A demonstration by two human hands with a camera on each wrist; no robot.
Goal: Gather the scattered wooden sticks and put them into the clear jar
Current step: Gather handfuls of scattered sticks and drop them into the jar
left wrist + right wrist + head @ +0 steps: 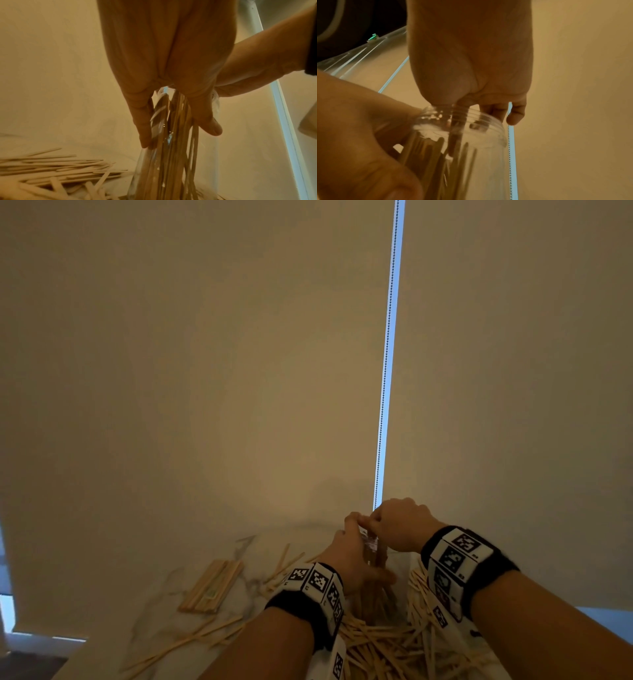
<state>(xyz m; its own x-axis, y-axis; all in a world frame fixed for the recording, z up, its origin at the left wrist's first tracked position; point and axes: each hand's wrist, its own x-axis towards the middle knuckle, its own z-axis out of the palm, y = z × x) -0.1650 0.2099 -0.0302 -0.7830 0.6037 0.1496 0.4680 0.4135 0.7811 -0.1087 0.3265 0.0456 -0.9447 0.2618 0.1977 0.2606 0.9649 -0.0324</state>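
Observation:
A clear jar [383,594] [171,169] [479,148] stands upright on the table with several wooden sticks on end inside it. My left hand [346,549] [178,135] grips the jar just below its threaded neck, thumb on one side and fingers on the other. Over the jar's mouth, my right hand [394,525] [471,105] has its fingers bunched and pointing down, and pinches what looks like a stick that reaches down into the jar. Loose sticks [387,645] [51,173] lie heaped around the jar's foot.
A neat bundle of sticks [212,585] lies to the left on the white marbled table [164,621], with single sticks scattered toward the front left edge. Right behind the jar hangs a beige roller blind with a bead chain [387,371].

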